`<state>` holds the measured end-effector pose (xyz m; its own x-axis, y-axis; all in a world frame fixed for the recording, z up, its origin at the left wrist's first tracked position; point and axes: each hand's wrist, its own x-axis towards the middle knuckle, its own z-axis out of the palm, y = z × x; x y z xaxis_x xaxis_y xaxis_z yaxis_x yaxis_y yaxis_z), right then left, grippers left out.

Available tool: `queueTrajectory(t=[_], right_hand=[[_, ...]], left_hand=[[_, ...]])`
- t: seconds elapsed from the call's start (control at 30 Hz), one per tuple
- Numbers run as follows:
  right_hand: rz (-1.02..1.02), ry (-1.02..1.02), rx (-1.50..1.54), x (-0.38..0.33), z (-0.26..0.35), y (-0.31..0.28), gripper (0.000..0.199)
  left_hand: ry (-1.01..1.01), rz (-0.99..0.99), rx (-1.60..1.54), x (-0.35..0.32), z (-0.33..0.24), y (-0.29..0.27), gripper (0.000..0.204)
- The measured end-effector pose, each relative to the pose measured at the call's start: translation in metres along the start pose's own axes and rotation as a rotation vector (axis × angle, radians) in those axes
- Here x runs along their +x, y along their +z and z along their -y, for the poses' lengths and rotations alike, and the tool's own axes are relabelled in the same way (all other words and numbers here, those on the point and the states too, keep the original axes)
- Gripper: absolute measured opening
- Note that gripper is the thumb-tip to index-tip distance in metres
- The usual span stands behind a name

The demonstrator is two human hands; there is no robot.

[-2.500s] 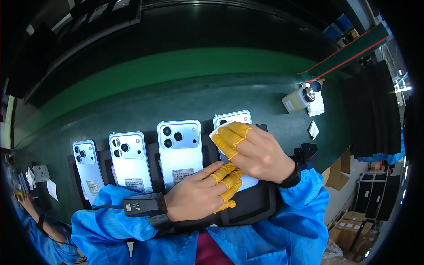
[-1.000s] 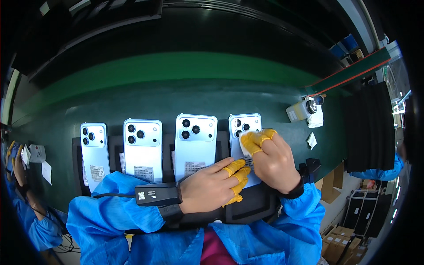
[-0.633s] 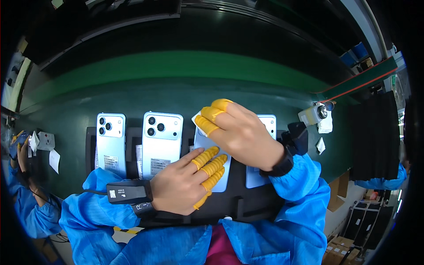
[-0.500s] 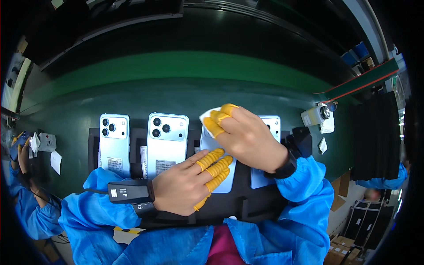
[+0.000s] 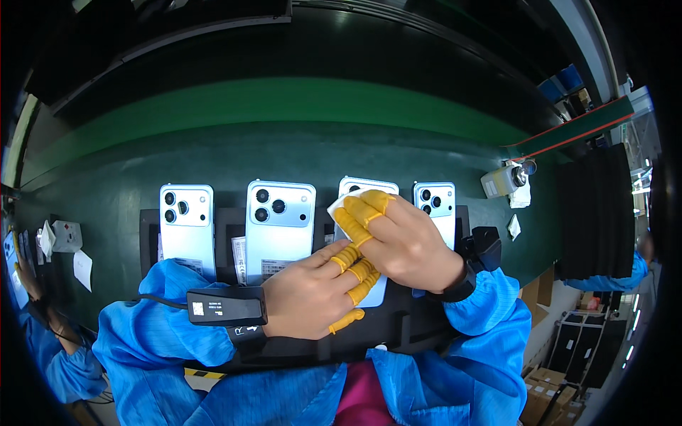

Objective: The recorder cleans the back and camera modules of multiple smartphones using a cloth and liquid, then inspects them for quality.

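Note:
Four light-blue phones lie in a row, backs up with camera lenses showing. My right hand (image 5: 412,245), fingers in yellow finger cots, pinches a folded white wipe (image 5: 334,206) against the back of the third phone (image 5: 375,295), just below its top edge. That hand covers much of this phone. My left hand (image 5: 312,295), also in yellow finger cots, rests with stretched fingers across the same phone's lower half. The second phone (image 5: 284,238) is beside my left wrist. At the far left is the first phone (image 5: 192,238); the fourth phone (image 5: 445,231) is partly behind my right hand.
A black foam tray (image 5: 419,328) lies under the phones on a green bench (image 5: 298,156). To the right stand a bottle (image 5: 501,182) and a crumpled white tissue (image 5: 514,227). At left are a white box (image 5: 67,236), a paper (image 5: 83,270) and another person's hand (image 5: 28,280).
My right hand with the wipe has come down slightly from the third phone's top, so its upper edge now shows. The left hand's fingers have spread a little; the whole view has shifted slightly.

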<state>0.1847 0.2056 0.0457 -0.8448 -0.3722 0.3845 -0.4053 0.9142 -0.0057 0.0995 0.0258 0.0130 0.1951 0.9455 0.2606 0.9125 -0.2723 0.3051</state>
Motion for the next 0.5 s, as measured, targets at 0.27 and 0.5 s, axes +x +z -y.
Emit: queueTrajectory(t=[0.27,0.5], right_hand=[[0.187,0.159,-0.011,-0.009,0.007,-0.043,0.024],[-0.026,-0.05,0.128,0.057,0.006,0.0,0.029]], left_hand=[[0.007,-0.066,-0.042,-0.007,0.002,-0.008,0.048],[-0.163,0.081,0.084,-0.066,0.0,-0.054,0.056]])
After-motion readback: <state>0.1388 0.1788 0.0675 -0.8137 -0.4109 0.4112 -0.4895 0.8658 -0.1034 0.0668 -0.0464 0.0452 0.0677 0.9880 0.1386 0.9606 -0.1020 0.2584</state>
